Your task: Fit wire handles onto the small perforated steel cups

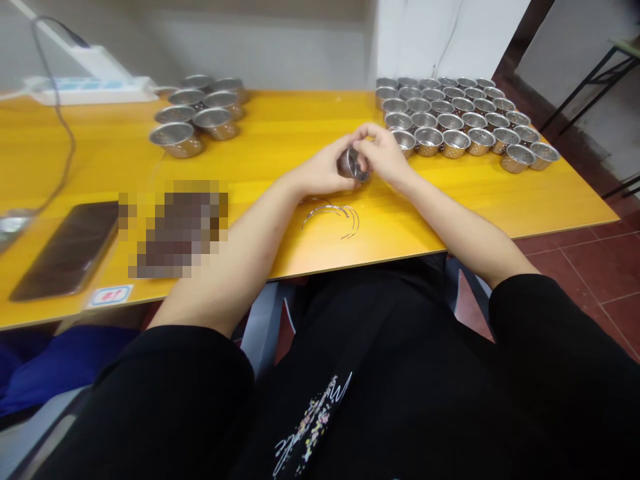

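My left hand is wrapped round a small metal strainer cup, which is tilted on its side with its mouth toward the right. At that mouth, the bent fingers of my right hand are pinched together and touch the rim; whatever they pinch is too small to make out. Just below the cup, several thin curved metal wires lie on the yellow table near its front edge.
Rows of perforated metal cups stand at the back right, and a smaller group of cups at the back left. Left of my forearm lie a dark phone and a blurred-out object. Behind them sits a white power strip with a cable.
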A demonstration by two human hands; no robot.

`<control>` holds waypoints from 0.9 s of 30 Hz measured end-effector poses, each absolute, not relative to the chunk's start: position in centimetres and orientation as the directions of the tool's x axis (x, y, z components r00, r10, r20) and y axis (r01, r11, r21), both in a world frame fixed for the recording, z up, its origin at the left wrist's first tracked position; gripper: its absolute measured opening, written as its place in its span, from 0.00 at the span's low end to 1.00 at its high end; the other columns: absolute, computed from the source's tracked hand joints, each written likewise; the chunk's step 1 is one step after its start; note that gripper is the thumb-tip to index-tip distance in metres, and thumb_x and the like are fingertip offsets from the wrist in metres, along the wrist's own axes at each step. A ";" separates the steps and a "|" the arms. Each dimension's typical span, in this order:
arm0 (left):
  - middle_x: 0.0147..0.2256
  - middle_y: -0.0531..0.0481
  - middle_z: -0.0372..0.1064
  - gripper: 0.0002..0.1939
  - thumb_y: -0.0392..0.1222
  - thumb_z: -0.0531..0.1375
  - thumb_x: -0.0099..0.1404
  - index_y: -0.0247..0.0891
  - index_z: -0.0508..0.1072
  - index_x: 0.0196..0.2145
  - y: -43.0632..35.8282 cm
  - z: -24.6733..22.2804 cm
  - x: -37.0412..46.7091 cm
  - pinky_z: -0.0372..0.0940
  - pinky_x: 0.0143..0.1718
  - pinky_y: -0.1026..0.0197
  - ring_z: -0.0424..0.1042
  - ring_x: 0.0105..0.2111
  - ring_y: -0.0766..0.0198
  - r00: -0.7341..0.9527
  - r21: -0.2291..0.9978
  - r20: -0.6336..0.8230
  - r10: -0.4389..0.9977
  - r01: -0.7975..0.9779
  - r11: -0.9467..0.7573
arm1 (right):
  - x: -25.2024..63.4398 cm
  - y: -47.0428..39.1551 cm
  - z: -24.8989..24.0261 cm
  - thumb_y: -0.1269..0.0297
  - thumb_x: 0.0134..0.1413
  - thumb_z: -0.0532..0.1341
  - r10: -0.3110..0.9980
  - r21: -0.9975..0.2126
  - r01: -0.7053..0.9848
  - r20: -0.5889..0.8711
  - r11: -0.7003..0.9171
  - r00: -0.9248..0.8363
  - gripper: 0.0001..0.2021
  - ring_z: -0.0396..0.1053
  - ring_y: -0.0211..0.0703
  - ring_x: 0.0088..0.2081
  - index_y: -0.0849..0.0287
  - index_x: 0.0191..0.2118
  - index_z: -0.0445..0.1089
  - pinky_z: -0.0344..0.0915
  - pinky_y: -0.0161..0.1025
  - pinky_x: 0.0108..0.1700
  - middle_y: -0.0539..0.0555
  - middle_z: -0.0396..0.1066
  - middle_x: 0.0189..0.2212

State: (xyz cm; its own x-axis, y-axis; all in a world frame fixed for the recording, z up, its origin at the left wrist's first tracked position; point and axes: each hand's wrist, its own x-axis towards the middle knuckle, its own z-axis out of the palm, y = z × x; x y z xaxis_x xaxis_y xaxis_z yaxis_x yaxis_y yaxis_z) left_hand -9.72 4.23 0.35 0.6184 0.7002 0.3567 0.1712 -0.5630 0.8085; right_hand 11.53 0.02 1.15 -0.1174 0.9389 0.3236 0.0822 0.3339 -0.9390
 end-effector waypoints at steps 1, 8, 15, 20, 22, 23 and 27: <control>0.53 0.43 0.85 0.53 0.49 0.83 0.46 0.43 0.81 0.71 4.1 0.5 -9.8 0.85 0.70 0.29 0.89 0.60 0.28 0.640 0.816 0.331 0.693 0.174 -0.551 | 11.6 0.0 1.1 0.61 0.80 0.70 0.937 -0.938 0.081 0.327 0.338 -0.120 0.09 0.64 0.44 0.29 0.48 0.46 0.69 0.71 0.37 0.35 0.43 0.64 0.25; 0.58 0.40 0.86 0.63 0.64 0.92 0.45 0.44 0.77 0.74 3.6 1.1 -9.5 0.81 0.77 0.29 0.88 0.66 0.27 0.682 0.841 0.307 0.664 0.133 -0.525 | 11.4 -0.6 1.3 0.69 0.78 0.66 0.934 -0.934 0.082 0.336 0.347 -0.121 0.08 0.65 0.43 0.29 0.48 0.46 0.69 0.67 0.36 0.35 0.42 0.62 0.25; 0.57 0.41 0.86 0.51 0.77 0.88 0.53 0.47 0.80 0.62 3.9 0.9 -9.1 0.78 0.78 0.29 0.86 0.68 0.28 0.669 0.843 0.318 0.672 0.124 -0.523 | 11.2 -0.7 1.5 0.72 0.77 0.68 0.950 -0.953 0.070 0.285 0.296 -0.130 0.12 0.61 0.42 0.27 0.48 0.45 0.66 0.62 0.37 0.33 0.41 0.61 0.25; 0.55 0.43 0.84 0.42 0.65 0.87 0.52 0.47 0.81 0.58 4.3 0.4 -9.1 0.80 0.72 0.33 0.86 0.62 0.34 0.643 0.849 0.317 0.697 0.135 -0.511 | 11.4 -0.7 1.5 0.70 0.75 0.72 0.962 -0.967 0.041 0.247 0.253 -0.119 0.15 0.62 0.39 0.28 0.48 0.46 0.64 0.64 0.34 0.34 0.41 0.62 0.28; 0.55 0.43 0.83 0.41 0.63 0.86 0.52 0.46 0.81 0.58 4.5 0.3 -9.1 0.81 0.72 0.33 0.86 0.62 0.33 0.634 0.839 0.323 0.703 0.151 -0.522 | 11.5 -0.5 1.3 0.69 0.75 0.73 0.960 -0.965 0.039 0.254 0.260 -0.121 0.15 0.63 0.40 0.28 0.48 0.46 0.65 0.64 0.34 0.34 0.41 0.63 0.27; 0.55 0.43 0.83 0.41 0.63 0.86 0.52 0.46 0.81 0.57 4.5 0.2 -9.1 0.81 0.72 0.33 0.86 0.62 0.33 0.632 0.837 0.325 0.704 0.155 -0.525 | 11.6 -0.3 1.1 0.69 0.75 0.73 0.957 -0.963 0.040 0.261 0.268 -0.125 0.15 0.63 0.40 0.28 0.48 0.46 0.65 0.65 0.35 0.34 0.42 0.63 0.27; 0.55 0.42 0.83 0.41 0.64 0.85 0.52 0.47 0.79 0.56 4.6 0.2 -8.9 0.81 0.72 0.32 0.86 0.62 0.32 0.648 0.848 0.326 0.688 0.120 -0.516 | 11.8 0.0 0.9 0.64 0.76 0.75 0.949 -0.957 0.032 0.283 0.290 -0.140 0.15 0.65 0.42 0.28 0.48 0.46 0.67 0.68 0.36 0.34 0.42 0.65 0.26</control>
